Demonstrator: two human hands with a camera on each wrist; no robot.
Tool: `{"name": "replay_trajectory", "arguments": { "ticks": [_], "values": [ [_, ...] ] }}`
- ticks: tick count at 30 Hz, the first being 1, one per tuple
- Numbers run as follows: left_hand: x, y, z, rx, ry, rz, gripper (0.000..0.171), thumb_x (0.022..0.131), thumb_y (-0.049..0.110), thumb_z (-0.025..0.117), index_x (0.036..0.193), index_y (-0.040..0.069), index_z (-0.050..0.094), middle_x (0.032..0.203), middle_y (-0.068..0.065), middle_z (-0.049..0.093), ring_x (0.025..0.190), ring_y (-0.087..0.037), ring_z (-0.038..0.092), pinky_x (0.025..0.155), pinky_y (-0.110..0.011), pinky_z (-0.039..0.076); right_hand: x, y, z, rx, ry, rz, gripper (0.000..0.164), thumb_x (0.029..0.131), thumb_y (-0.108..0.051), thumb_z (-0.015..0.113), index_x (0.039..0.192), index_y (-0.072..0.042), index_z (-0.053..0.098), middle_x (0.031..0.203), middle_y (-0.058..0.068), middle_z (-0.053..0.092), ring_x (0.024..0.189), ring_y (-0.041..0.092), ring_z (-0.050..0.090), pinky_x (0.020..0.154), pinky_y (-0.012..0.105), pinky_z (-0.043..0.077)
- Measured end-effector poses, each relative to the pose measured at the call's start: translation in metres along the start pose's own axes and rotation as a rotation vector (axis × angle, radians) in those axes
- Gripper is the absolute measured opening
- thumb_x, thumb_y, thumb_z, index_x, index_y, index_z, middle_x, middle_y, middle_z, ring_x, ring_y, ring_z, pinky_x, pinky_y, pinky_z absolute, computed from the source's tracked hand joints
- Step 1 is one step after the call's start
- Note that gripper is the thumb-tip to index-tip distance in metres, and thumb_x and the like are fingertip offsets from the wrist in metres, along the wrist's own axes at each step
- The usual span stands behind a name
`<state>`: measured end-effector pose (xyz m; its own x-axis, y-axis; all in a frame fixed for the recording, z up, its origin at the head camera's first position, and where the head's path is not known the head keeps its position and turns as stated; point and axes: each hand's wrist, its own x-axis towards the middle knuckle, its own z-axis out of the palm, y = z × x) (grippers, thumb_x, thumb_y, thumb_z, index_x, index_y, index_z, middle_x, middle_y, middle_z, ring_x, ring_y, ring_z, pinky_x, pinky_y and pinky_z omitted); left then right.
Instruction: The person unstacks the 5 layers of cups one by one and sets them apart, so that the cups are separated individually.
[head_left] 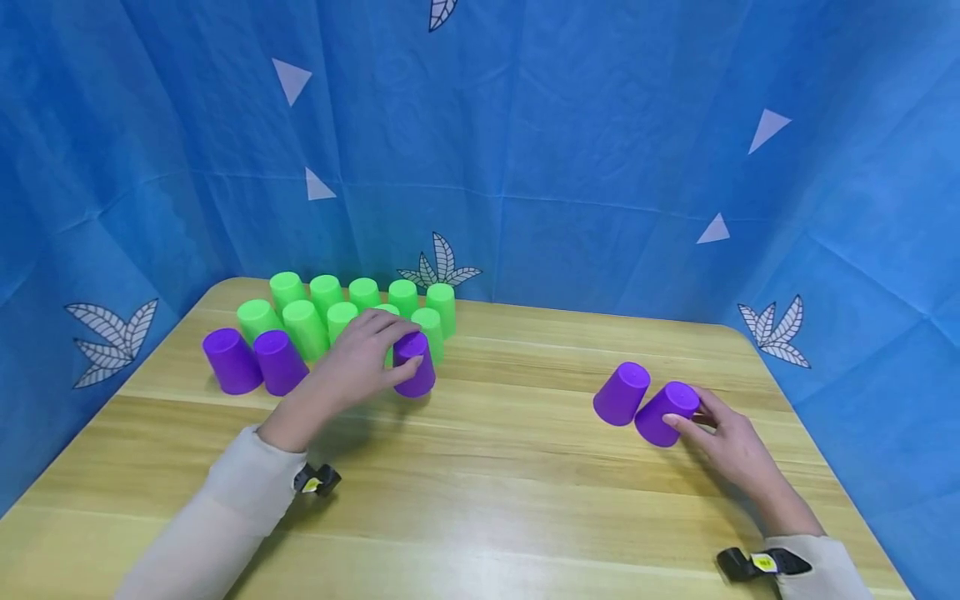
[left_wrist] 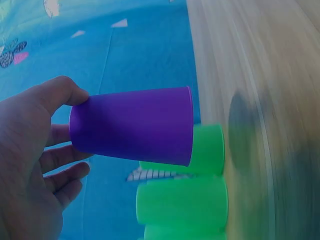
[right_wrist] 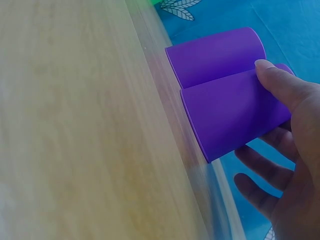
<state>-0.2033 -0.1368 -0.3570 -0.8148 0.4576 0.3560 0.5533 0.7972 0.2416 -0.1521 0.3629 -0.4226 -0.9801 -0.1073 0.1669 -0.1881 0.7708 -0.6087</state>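
My left hand point(head_left: 367, 354) pinches an upside-down purple cup point(head_left: 417, 371) near its base, thumb on one side and fingers on the other. In the left wrist view that purple cup point(left_wrist: 132, 125) hangs off the table, its shadow on the wood apart from its rim. On the right side my right hand point(head_left: 735, 442) grips a second upside-down purple cup point(head_left: 666, 414) by its upper part. Close beside it stands another purple cup point(head_left: 622, 393), partly overlapped in the right wrist view. My right thumb point(right_wrist: 272, 75) lies along the gripped cup's side; its lower fingers are spread loose.
Several upside-down green cups point(head_left: 306, 329) stand in two rows at the back left of the wooden table point(head_left: 480, 500). Two purple cups point(head_left: 232, 361) stand in front of them at the left. A blue curtain point(head_left: 525, 150) hangs behind the table and along both sides.
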Motion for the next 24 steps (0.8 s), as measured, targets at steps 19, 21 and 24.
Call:
{"name": "replay_trajectory", "arguments": {
  "ticks": [19, 21, 24],
  "values": [
    [-0.025, -0.058, -0.029, 0.05, -0.025, -0.209, 0.049, 0.091, 0.032, 0.067, 0.128, 0.0, 0.061, 0.127, -0.024, 0.057, 0.124, -0.044, 0.043, 0.106, -0.057, 0.029, -0.001, 0.002, -0.001, 0.015, -0.01, 0.016, 0.054, 0.097, -0.034, 0.063, 0.137, -0.001, 0.049, 0.12, 0.026, 0.062, 0.107, 0.047, 0.059, 0.09, 0.061, 0.044],
    [-0.027, -0.061, -0.031, 0.047, -0.037, -0.218, 0.049, 0.091, 0.031, 0.066, 0.129, 0.0, 0.06, 0.128, -0.025, 0.056, 0.125, -0.045, 0.042, 0.106, -0.058, 0.027, 0.0, 0.002, -0.001, 0.016, -0.011, 0.014, 0.054, 0.096, -0.034, 0.063, 0.137, -0.001, 0.049, 0.12, 0.026, 0.062, 0.107, 0.047, 0.059, 0.09, 0.061, 0.044],
    [-0.03, -0.066, -0.032, 0.039, -0.062, -0.231, 0.05, 0.092, 0.03, 0.066, 0.13, -0.001, 0.059, 0.13, -0.026, 0.055, 0.127, -0.046, 0.039, 0.107, -0.06, 0.024, 0.0, 0.002, 0.0, 0.011, -0.007, 0.006, 0.053, 0.096, -0.033, 0.063, 0.136, -0.002, 0.05, 0.119, 0.025, 0.062, 0.107, 0.046, 0.06, 0.089, 0.06, 0.045]
  ]
}}
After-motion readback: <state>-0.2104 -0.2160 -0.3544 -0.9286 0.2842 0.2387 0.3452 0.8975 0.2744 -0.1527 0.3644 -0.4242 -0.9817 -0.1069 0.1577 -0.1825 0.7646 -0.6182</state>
